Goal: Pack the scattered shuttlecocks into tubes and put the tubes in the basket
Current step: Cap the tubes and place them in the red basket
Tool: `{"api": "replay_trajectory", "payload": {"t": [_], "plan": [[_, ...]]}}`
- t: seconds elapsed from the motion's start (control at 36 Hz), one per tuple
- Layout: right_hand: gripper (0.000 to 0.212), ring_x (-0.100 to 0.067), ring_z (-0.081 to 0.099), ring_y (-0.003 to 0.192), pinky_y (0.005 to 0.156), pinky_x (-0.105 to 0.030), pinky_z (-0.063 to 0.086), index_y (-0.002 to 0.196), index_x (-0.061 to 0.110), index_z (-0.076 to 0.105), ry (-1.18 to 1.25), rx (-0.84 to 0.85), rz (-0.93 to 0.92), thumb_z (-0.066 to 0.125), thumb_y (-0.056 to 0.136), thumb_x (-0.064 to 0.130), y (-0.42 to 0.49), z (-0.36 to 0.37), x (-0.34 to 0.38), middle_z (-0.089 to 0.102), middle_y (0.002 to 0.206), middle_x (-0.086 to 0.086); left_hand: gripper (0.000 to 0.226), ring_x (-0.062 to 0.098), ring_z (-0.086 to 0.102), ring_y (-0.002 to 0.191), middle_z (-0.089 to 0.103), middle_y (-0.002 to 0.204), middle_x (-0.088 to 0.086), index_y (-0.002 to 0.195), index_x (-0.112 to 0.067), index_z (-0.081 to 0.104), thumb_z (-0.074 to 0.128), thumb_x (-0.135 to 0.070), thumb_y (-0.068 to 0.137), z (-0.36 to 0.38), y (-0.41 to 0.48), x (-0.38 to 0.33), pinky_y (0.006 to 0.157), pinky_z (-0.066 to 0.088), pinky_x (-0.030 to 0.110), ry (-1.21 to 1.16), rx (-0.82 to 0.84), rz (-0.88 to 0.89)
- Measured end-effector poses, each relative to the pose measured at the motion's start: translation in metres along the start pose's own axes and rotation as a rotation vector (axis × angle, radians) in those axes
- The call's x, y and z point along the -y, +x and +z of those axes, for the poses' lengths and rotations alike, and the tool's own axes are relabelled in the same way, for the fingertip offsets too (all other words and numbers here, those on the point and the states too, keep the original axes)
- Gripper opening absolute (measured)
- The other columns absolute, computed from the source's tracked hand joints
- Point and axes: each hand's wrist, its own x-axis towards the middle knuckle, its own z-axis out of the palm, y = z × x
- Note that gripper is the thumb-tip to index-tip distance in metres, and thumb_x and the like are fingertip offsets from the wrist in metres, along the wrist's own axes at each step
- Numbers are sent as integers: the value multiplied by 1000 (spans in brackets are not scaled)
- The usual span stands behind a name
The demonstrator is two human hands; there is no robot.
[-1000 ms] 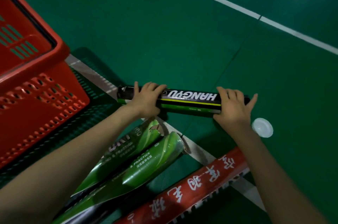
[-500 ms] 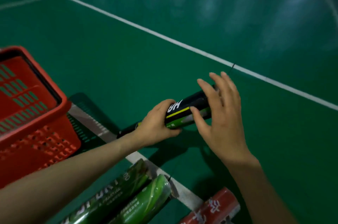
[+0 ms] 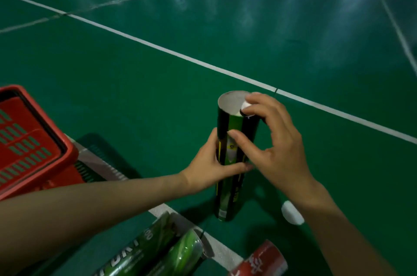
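Observation:
A black and green shuttlecock tube [image 3: 230, 194] stands upright on the green floor, its open mouth facing up. My left hand [image 3: 209, 167] grips the tube around its middle. My right hand [image 3: 273, 142] curls over the top of the tube, thumb against the tube's side. Its fingertips hold the white cork of a shuttlecock [image 3: 244, 110] that sticks out at the mouth. The rest of the shuttlecock is hidden inside. The red basket [image 3: 67, 151] stands at the left.
A white tube cap [image 3: 292, 212] lies on the floor right of the tube, under my right wrist. Two green tubes [image 3: 144, 251] and a red tube [image 3: 259, 262] lie near the bottom edge. White court lines cross the floor.
The black tube went from lying flat to tilted to upright. My left hand stayed on it. My right hand moved from its end to the open mouth.

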Motion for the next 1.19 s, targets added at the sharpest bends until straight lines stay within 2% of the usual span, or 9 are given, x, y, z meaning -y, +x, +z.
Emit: {"api": "replay_trajectory", "payload": {"t": [0.11,0.22,0.36,0.5,0.61,0.72,0.83,0.97,1.19], "plan": [[31,-23,56,108,92,-37,47,105,-2,61,41,76,2,61,89,25,5,-21,1,59,113,-9,71,4,56,112,58,116,-19,121,-39,40,80,-36,62,-2,1,-15,94,47,25,-11,25,29],[25,-18,57,106,92,-32,46,101,2,64,106,227,77,49,96,21,13,-44,10,61,108,-4,71,-10,57,97,60,102,-30,122,-30,43,85,-30,64,-2,-2,-29,83,43,10,-26,67,-20],[14,-13,60,98,87,-28,48,100,4,67,52,422,130,56,91,7,29,-75,15,66,102,-3,85,6,57,114,61,122,-8,132,-17,47,89,-30,59,0,-10,-49,97,45,26,20,112,-113],[18,-18,51,87,79,-27,43,97,4,68,-143,558,131,62,81,10,37,-90,28,60,91,-8,75,-1,58,100,61,110,-13,119,-25,50,90,-15,57,12,-17,-73,91,46,19,65,110,-204],[21,-26,48,82,61,-38,46,86,6,67,-398,588,195,65,73,22,34,-99,45,53,86,-9,77,-8,58,95,62,109,-12,118,-24,51,90,-7,55,22,-31,-81,82,45,11,36,80,-233],[26,-25,49,90,75,-39,47,103,8,66,-388,692,309,69,80,20,28,-100,63,53,96,-7,81,4,59,103,62,113,-9,123,-22,51,91,-12,52,25,-47,-84,88,48,23,35,57,-263],[34,-19,49,104,83,-26,37,124,15,57,-345,812,321,58,91,21,27,-95,71,49,118,-3,81,0,57,104,58,116,-9,124,-27,50,91,-17,54,21,-64,-82,86,48,17,82,32,-224],[22,-17,46,91,57,-25,32,85,16,71,-407,678,172,76,69,30,23,-82,74,57,99,-2,80,4,56,105,57,116,-5,124,-24,50,89,-16,55,20,-67,-76,88,48,24,107,-26,-192],[21,-23,34,123,81,-42,45,84,19,75,-281,603,352,66,73,34,22,-76,66,54,128,-9,78,4,54,109,53,121,-5,127,-23,48,87,-15,59,25,-62,-75,92,47,26,111,-43,-164]]}}
